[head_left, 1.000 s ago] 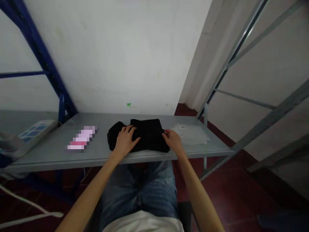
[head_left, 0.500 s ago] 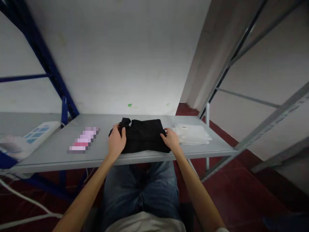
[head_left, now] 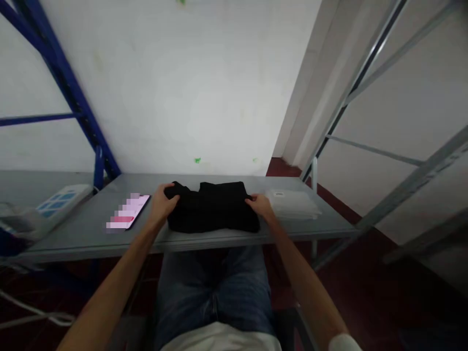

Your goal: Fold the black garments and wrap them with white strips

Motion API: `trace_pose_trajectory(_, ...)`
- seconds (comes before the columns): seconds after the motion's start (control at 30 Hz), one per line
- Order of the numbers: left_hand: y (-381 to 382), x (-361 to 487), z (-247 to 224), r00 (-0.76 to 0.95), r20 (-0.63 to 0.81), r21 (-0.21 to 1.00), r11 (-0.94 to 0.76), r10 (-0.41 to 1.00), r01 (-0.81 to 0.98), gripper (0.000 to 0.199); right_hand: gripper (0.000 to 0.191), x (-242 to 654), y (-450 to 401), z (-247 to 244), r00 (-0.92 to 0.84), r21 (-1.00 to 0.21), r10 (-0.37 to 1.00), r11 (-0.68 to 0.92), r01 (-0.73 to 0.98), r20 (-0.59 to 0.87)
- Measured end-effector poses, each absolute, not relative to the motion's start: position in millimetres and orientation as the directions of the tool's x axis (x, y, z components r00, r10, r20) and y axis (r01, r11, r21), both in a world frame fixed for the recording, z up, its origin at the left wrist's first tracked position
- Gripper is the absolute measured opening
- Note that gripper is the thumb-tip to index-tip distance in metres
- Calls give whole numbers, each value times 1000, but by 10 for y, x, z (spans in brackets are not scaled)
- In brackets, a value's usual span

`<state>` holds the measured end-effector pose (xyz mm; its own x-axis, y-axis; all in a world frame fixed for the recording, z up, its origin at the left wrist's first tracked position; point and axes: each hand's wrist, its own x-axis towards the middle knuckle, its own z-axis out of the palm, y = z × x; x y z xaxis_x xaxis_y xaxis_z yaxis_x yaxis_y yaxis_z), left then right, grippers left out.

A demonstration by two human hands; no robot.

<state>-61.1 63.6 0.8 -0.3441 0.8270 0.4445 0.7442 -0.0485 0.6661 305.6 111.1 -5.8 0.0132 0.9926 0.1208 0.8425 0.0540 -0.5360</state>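
A folded black cloth (head_left: 215, 209) lies on the grey tabletop (head_left: 139, 241) near its front edge. My left hand (head_left: 163, 201) pinches the cloth's upper left corner, which sticks out to the left. At the right side of the cloth, my right hand (head_left: 259, 204) has thumb and fingers closed on its edge. The cloth's top edge has a dip left of the middle.
A phone (head_left: 137, 209) with a partly blurred screen lies to the left. Flat white plastic bags (head_left: 292, 204) are stacked at the right. A white object with blue squares (head_left: 60, 202) is at the far left. Blue posts (head_left: 78, 97) and grey posts (head_left: 338, 114) flank the table.
My left hand has moved left, drawing the cloth's upper left corner outward. My right hand stays at the right edge, its fingers closer together.
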Motion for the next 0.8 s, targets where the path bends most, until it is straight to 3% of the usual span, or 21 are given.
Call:
trace_pose_trajectory(0.13,723,-528,161,-450,405,785,-51,796,618,50,25,3092,1293,97,2,-560,991,74,825,134)
trace_pose_trajectory(0.33,674,-537,192,-449,404,778,-40,797,628,49,30,3114,1451,293,-1,-587,976,131,799,217)
trace_pose_trajectory(0.5,438,-561,10,-244,529,506,-71,813,860,28,35,3197,1306,120,-53,-587,988,130,799,147)
trace_pose_trajectory(0.6,388,-487,-12,-87,562,326,-124,823,937,27,49,3217,1251,20,-76,-569,978,174,804,193)
trace_pose_trajectory(0.67,421,-423,13,-36,537,267,-129,843,955,28,53,3199,1259,8,-77,-555,962,215,803,262)
trace_pose_trajectory(0.8,549,-337,89,-27,459,239,-94,888,966,20,31,3129,1288,79,-131,-544,943,287,788,307)
